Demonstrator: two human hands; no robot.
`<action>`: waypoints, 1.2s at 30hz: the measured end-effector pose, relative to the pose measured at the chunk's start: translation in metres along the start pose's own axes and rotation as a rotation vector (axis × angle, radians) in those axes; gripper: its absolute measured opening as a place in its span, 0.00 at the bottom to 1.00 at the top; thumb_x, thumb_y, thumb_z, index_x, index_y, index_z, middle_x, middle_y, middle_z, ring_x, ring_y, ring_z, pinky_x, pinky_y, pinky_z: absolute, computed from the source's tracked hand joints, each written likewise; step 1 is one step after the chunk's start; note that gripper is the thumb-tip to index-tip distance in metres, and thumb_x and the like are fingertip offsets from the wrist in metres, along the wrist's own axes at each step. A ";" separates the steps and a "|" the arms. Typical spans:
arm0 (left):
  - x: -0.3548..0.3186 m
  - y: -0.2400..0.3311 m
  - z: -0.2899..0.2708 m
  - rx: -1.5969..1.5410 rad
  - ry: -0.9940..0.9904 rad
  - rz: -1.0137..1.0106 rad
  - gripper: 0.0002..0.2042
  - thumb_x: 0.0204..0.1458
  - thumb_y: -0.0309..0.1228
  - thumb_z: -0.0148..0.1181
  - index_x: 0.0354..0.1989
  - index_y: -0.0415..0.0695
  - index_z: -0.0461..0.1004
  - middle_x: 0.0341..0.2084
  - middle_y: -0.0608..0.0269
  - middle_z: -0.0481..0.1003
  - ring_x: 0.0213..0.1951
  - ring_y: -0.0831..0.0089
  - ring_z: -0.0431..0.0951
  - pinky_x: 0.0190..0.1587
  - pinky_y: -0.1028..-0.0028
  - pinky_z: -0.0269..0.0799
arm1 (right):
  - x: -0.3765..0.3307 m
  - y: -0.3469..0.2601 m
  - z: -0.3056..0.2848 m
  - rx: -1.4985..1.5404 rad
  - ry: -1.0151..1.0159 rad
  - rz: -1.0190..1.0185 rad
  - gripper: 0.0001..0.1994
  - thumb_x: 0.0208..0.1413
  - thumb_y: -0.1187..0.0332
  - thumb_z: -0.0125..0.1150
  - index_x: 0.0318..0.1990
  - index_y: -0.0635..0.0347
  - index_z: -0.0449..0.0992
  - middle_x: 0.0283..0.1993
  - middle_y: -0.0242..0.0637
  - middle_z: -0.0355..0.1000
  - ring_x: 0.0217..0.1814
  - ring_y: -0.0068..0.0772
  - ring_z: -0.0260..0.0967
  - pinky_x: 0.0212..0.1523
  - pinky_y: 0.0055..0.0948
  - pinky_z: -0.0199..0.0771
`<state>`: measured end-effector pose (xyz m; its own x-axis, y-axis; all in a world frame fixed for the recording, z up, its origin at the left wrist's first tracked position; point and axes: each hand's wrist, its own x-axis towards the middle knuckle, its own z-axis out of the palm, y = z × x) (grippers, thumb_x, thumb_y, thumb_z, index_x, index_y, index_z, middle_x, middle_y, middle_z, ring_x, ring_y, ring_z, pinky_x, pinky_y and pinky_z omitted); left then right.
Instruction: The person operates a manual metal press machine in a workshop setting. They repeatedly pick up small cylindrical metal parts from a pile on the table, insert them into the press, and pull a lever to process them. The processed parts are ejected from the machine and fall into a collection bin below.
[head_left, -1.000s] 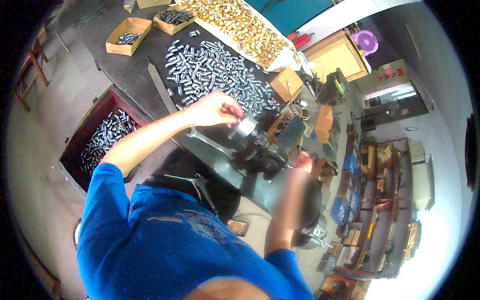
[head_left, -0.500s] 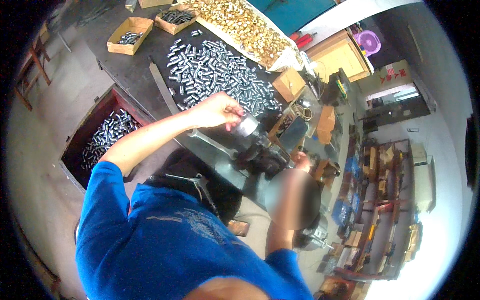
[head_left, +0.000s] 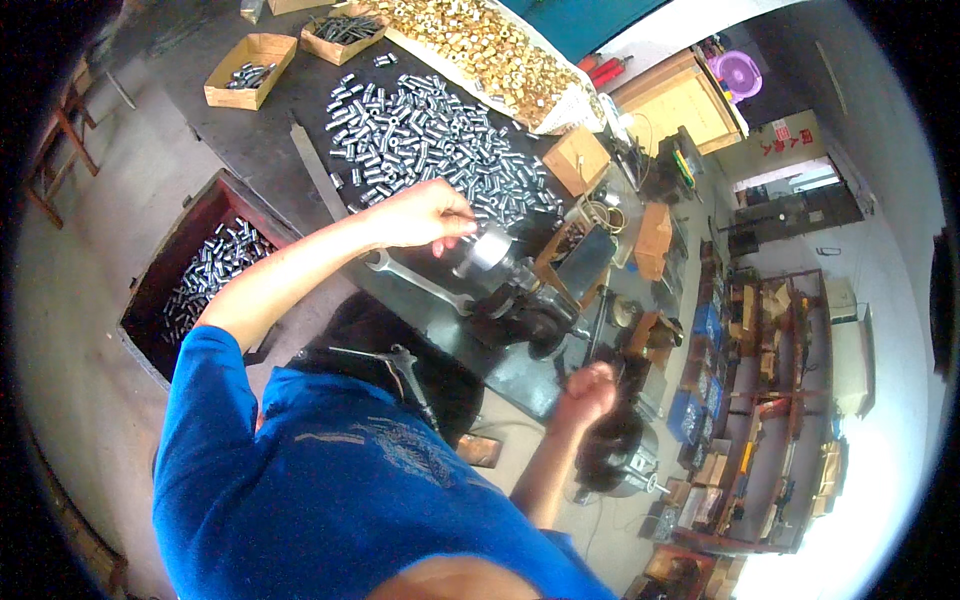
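My left hand point(head_left: 432, 217) reaches over the bench, fingers pinched together beside the silver cylinder point(head_left: 488, 247) of a dark bench-mounted device point(head_left: 520, 310). Whatever lies between those fingertips is too small to make out. My right hand point(head_left: 588, 392) is closed, apart from the device and somewhat blurred; its contents, if any, are hidden. Beyond my left hand spreads a pile of short shiny metal sleeves point(head_left: 430, 140). An open-end wrench point(head_left: 420, 280) lies on the bench beside the device.
Left of the bench stands a bin point(head_left: 150, 290) of similar metal parts. Brass-coloured pieces point(head_left: 480, 50) cover a sheet at the back. Small cardboard boxes point(head_left: 250, 98) sit on the bench. A dark round machine point(head_left: 615, 450) is at my right, before shelves point(head_left: 770, 400).
My right hand has moved from the device's far right side back toward my body. My left hand has shifted slightly left but stays beside the silver cylinder.
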<state>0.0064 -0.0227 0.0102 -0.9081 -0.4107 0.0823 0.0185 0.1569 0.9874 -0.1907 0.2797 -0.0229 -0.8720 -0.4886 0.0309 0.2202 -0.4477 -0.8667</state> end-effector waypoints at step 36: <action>-0.057 -0.021 -0.056 0.052 0.121 -0.083 0.12 0.49 0.31 0.50 0.19 0.35 0.69 0.12 0.65 0.67 0.13 0.80 0.67 0.17 0.80 0.62 | 0.065 0.066 -0.004 -0.167 0.371 0.080 0.06 0.45 0.69 0.48 0.24 0.60 0.69 0.18 0.26 0.60 0.17 0.19 0.54 0.14 0.19 0.49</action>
<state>0.0811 -0.0524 -0.0075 -0.8486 -0.5287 0.0198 -0.0786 0.1630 0.9835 -0.2341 0.2216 -0.0801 -0.9601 -0.2002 -0.1951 0.2464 -0.2767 -0.9288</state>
